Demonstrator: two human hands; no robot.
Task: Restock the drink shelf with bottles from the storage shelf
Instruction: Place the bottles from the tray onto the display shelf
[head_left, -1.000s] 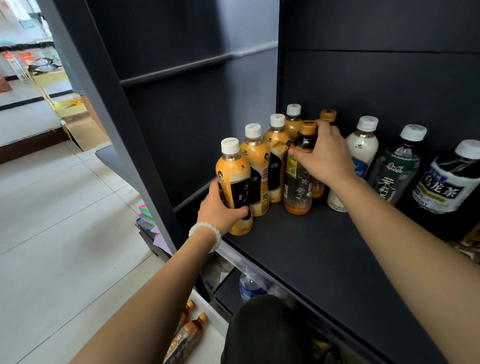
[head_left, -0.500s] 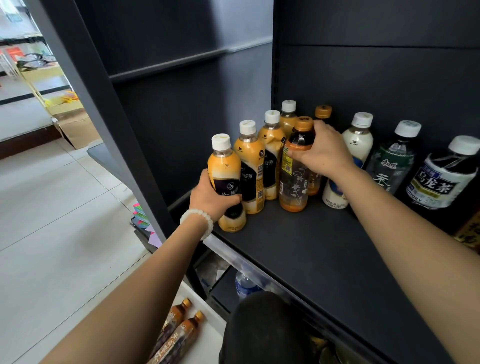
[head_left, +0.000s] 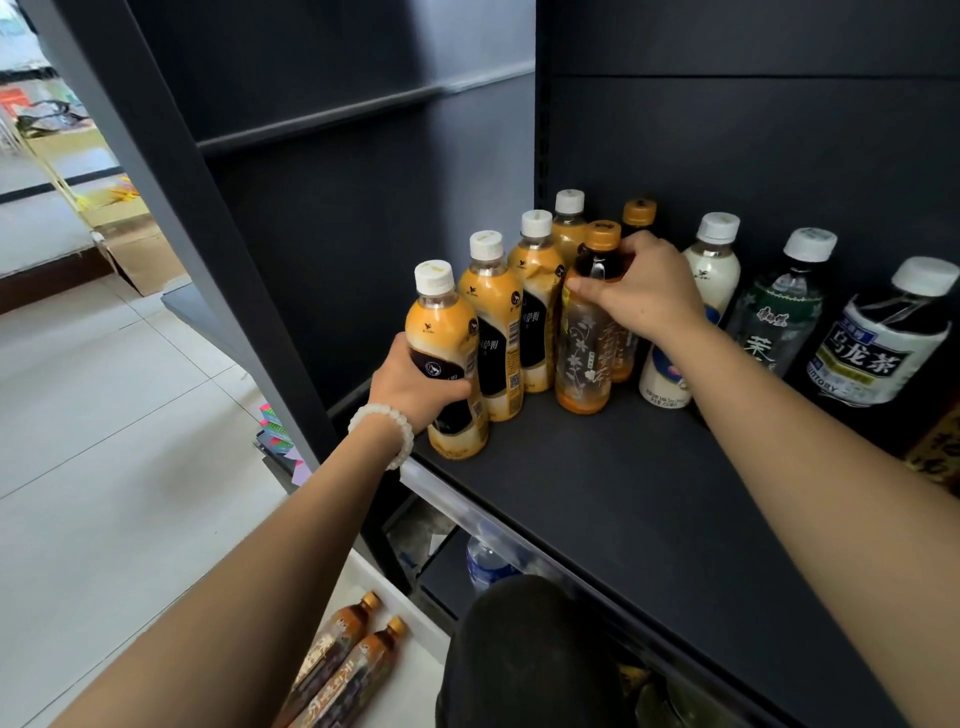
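On the dark shelf board (head_left: 597, 499) stands a row of orange milk-tea bottles with white caps. My left hand (head_left: 415, 387) grips the front one (head_left: 441, 332) low on its body, at the shelf's front left corner. My right hand (head_left: 641, 288) holds the neck of a dark tea bottle with an orange cap (head_left: 589, 332), which stands upright beside the row. A second orange-capped bottle (head_left: 639, 213) stands behind it, mostly hidden by my hand.
To the right stand a white milk bottle (head_left: 714, 260), a green-label tea bottle (head_left: 779, 312) and an oolong tea bottle (head_left: 883, 343). Two brown bottles (head_left: 345, 654) lie on a white surface below left. A water bottle (head_left: 485, 558) sits on the lower shelf. My knee (head_left: 519, 654) is in front.
Both hands keep their grips. The front milk-tea bottle and the dark tea bottle have settled slightly; the view has shifted a little, with little real movement.
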